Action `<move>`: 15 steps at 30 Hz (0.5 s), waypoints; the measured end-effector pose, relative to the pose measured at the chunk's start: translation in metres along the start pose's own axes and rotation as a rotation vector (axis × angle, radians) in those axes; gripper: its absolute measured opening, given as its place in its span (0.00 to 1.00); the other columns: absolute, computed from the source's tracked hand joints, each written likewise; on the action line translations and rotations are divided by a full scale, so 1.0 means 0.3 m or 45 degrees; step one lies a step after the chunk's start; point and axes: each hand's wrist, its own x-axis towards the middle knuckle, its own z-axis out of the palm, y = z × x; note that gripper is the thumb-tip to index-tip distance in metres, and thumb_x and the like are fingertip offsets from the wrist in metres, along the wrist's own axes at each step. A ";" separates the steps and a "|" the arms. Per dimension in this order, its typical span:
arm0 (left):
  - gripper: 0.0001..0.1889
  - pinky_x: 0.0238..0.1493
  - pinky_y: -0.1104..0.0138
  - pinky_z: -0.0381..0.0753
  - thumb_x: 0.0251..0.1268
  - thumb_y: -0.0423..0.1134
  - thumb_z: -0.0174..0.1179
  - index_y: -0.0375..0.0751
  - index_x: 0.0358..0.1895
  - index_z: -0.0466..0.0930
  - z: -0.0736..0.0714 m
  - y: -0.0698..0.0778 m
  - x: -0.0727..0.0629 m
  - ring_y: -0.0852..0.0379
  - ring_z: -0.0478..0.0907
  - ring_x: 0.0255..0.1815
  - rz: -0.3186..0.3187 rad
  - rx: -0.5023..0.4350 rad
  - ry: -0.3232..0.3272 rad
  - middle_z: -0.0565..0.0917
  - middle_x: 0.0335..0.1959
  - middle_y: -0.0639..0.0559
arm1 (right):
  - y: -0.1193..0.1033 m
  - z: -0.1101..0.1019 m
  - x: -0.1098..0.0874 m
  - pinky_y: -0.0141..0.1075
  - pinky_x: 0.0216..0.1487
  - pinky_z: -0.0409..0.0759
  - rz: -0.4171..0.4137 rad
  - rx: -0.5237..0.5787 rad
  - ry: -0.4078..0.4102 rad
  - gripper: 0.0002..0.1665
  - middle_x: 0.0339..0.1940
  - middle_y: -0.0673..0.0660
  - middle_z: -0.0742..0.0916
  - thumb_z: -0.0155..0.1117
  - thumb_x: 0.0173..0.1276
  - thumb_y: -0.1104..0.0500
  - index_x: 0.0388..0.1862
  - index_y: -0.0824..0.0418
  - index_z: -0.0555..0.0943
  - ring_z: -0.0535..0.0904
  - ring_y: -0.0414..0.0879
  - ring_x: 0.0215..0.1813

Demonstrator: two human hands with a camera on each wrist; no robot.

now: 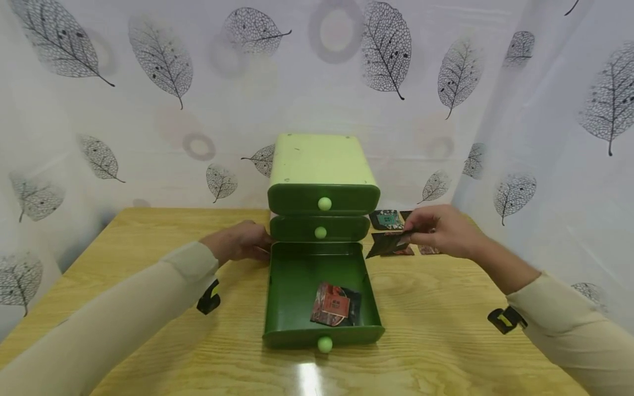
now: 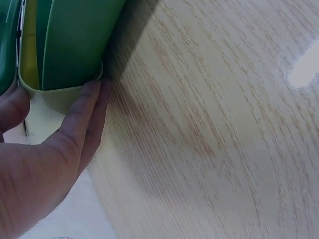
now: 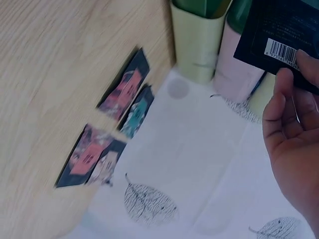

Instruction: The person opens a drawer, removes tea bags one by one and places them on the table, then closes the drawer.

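A three-tier drawer cabinet (image 1: 319,159) stands on the table, its bottom drawer (image 1: 292,291) pulled out and the upper two closed. Red and black sachets (image 1: 333,305) overlap inside that drawer. My left hand (image 1: 242,242) rests against the cabinet's left side, and the left wrist view shows its fingers (image 2: 82,107) stretched along the pale lower casing. Between thumb and fingers, my right hand (image 1: 443,231) pinches a dark sachet (image 1: 388,242), held up just right of the cabinet. In the right wrist view a barcode shows on the sachet's black back (image 3: 264,47).
Several printed sachets lie on the table right of the cabinet, among them a teal-labelled one (image 3: 135,117) and a red-labelled one (image 3: 89,157). Behind the wooden table (image 1: 198,341) hangs a white leaf-patterned sheet (image 1: 317,82).
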 end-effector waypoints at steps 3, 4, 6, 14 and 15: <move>0.18 0.64 0.52 0.80 0.72 0.28 0.52 0.22 0.61 0.71 0.000 0.000 0.000 0.43 0.82 0.54 0.000 0.002 -0.001 0.78 0.60 0.29 | 0.028 -0.019 -0.026 0.32 0.30 0.80 -0.009 -0.089 0.035 0.06 0.32 0.49 0.90 0.72 0.62 0.65 0.33 0.53 0.85 0.85 0.34 0.32; 0.18 0.64 0.52 0.81 0.72 0.28 0.52 0.22 0.61 0.71 0.000 0.000 0.000 0.42 0.82 0.54 0.000 0.001 -0.001 0.78 0.60 0.29 | 0.040 -0.025 -0.035 0.32 0.30 0.80 -0.018 -0.122 0.045 0.06 0.31 0.49 0.90 0.72 0.63 0.64 0.33 0.53 0.85 0.85 0.34 0.32; 0.18 0.64 0.52 0.81 0.72 0.28 0.52 0.21 0.61 0.71 0.001 0.000 0.002 0.42 0.82 0.54 -0.003 -0.005 -0.001 0.78 0.60 0.29 | 0.064 -0.032 -0.055 0.32 0.31 0.82 -0.035 -0.188 0.055 0.05 0.31 0.47 0.90 0.72 0.63 0.63 0.34 0.52 0.85 0.85 0.34 0.32; 0.18 0.63 0.54 0.82 0.71 0.27 0.53 0.21 0.59 0.73 0.000 -0.006 0.009 0.45 0.83 0.52 0.002 -0.043 -0.021 0.79 0.59 0.30 | 0.170 -0.039 -0.117 0.36 0.28 0.83 -0.003 -0.416 0.073 0.05 0.29 0.46 0.90 0.73 0.61 0.65 0.34 0.56 0.85 0.85 0.38 0.29; 0.17 0.62 0.54 0.82 0.70 0.27 0.54 0.21 0.59 0.73 0.000 -0.007 0.010 0.46 0.83 0.50 0.002 -0.049 -0.022 0.80 0.58 0.30 | 0.183 -0.039 -0.124 0.37 0.28 0.83 0.011 -0.431 0.073 0.05 0.29 0.47 0.90 0.73 0.61 0.65 0.34 0.56 0.85 0.85 0.39 0.28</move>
